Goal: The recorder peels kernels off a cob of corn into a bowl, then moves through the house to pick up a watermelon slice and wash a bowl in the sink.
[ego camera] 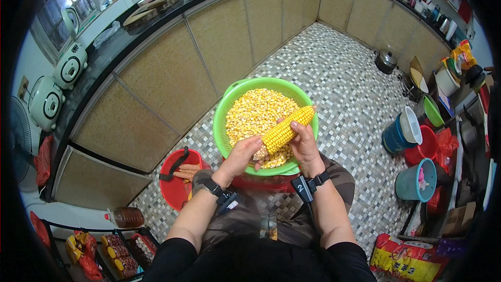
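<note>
A yellow corn cob (289, 129) lies tilted between my two hands, above a green plastic basin (220, 123). My left hand (245, 152) grips the cob's lower end, where a patch looks bare of kernels. Higher up, my right hand (306, 145) holds the cob's side with the thumb on the kernels. Loose corn kernels (258, 113) fill much of the basin below. Part of them is hidden by my hands and the cob.
Left of my knee stands a red bucket (169, 188) with stripped cobs (188, 171) inside. Tan cabinets (219, 31) run along the left and back. Several buckets, among them a teal one (407, 186), line the right side. A lidded pot (386, 62) sits on the tiled floor (344, 86).
</note>
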The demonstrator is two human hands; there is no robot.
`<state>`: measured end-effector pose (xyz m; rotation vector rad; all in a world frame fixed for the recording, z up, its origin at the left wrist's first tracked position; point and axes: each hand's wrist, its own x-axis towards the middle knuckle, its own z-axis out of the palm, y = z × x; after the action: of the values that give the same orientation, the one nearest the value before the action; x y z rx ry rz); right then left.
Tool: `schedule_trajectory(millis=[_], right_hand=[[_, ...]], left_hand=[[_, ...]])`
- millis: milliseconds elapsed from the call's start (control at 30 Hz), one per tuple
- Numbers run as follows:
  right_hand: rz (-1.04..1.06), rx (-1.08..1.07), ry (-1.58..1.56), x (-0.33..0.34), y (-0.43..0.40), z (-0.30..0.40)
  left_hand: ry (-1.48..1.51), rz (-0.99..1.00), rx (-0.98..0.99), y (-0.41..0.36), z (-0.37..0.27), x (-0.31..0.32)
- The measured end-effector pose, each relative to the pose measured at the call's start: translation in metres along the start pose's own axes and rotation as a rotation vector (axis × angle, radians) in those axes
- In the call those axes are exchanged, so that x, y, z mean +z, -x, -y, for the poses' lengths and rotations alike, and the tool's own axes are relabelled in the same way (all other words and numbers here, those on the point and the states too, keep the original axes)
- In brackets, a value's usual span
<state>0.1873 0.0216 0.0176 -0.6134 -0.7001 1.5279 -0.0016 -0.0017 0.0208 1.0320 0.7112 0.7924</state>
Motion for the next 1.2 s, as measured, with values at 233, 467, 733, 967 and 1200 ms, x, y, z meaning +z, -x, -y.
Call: schedule_trajectory(millis=[233,467,733,967,1200], right_hand=[[0.004,0.026,-0.07,-0.003,0.0,0.0],[0.048,0.021,-0.033,-0.004,0.003,0.003],[0.019,-0.01,-0.068,0.005,0.003,0.006],[0.033,-0.014,-0.002,-0.003,-0.002,-0.003],[-0.008,0.001,0.002,0.004,0.003,0.003]], left_hand=[[-0.073,-0.087,0.031,0.003,0.0,0.003],[0.181,-0.098,-0.002,0.0,-0.001,0.0],[0.078,-0.09,0.006,-0.001,0.004,-0.002],[0.194,-0.054,0.002,-0.001,-0.001,-0.005],[0.135,-0.026,-0.063,-0.004,0.001,-0.003]])
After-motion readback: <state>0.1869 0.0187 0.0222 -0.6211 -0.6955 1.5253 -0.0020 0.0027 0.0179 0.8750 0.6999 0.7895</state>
